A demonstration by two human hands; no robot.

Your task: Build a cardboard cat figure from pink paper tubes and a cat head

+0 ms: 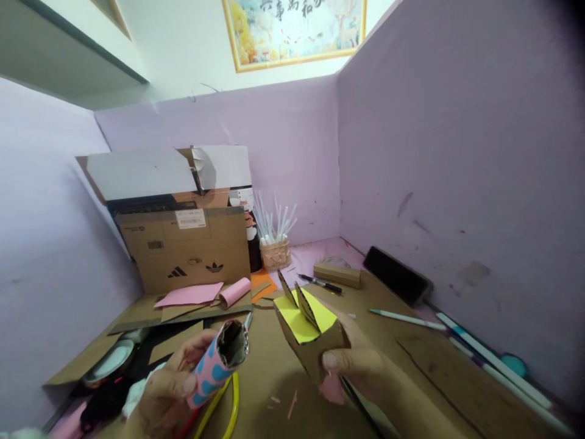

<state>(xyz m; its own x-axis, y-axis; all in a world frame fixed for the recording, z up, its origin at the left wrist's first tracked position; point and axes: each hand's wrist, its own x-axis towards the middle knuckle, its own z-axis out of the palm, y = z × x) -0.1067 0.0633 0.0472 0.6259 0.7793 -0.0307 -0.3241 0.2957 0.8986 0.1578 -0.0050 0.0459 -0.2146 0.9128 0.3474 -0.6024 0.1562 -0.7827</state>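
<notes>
My left hand is wrapped round a cardboard tube covered in pink paper with blue spots. The tube leans up to the right, its open brown end facing me. In my right hand is a small cardboard box with a yellow top, my thumb pressed on its near side. Two cardboard flaps stand upright out of the yellow face. A scrap of pink paper shows just under my right thumb. The tube and the box are apart, both held above the cardboard-covered table.
Folded cardboard boxes stand at the back left, with pink paper and a pink roll before them. A basket holds white sticks. A pen, a cardboard strip, a phone and a marker lie rightward.
</notes>
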